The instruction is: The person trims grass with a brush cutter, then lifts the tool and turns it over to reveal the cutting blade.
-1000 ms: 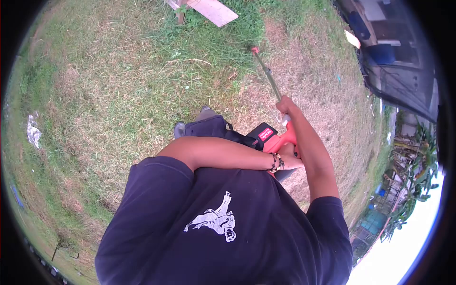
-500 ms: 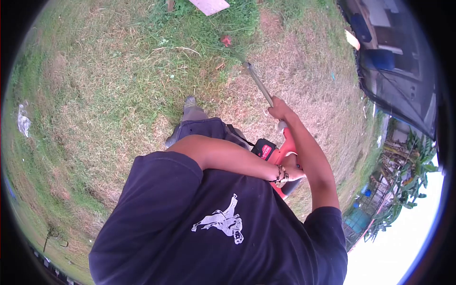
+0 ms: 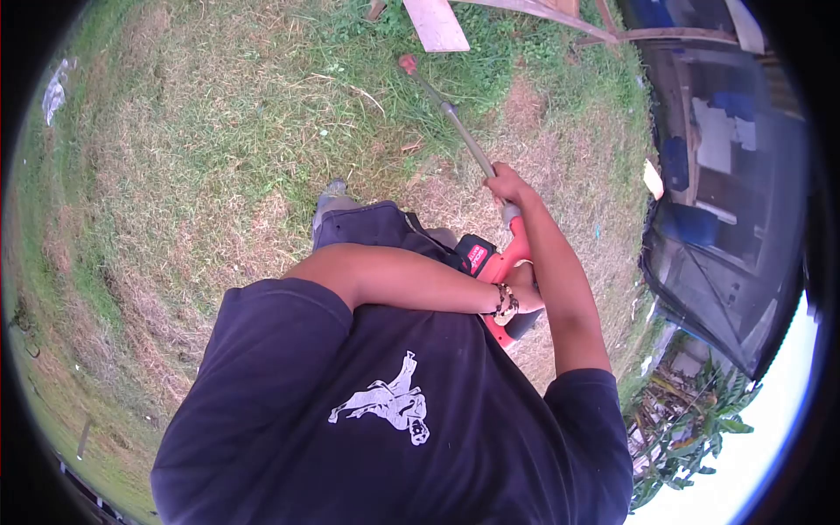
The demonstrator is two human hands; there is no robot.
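A string trimmer with a red body (image 3: 518,236) and a long grey shaft (image 3: 468,140) points away from me, its red head (image 3: 408,64) over the grass. My left arm crosses my chest, and my left hand (image 3: 528,298) is wrapped round the red rear handle, partly hidden by my right forearm. A beaded bracelet (image 3: 503,302) sits on that wrist. Farther forward, my right hand (image 3: 506,185) is closed round the shaft just ahead of the red body. The black battery (image 3: 475,254) shows beside the body. One shoe (image 3: 334,188) stands on the grass.
Grass, green and dry in patches, surrounds me. A pale board (image 3: 437,24) and a wooden frame (image 3: 612,37) are ahead. A dark vehicle-like structure (image 3: 726,245) stands at the right, with plants (image 3: 691,420) below it in view. Clear plastic litter (image 3: 54,92) lies far left.
The trimmer's head has moved slightly forward and left, and its body and both hands have shifted left in view. More of the board, wooden frame and dark structure now shows. Both hands keep their grip.
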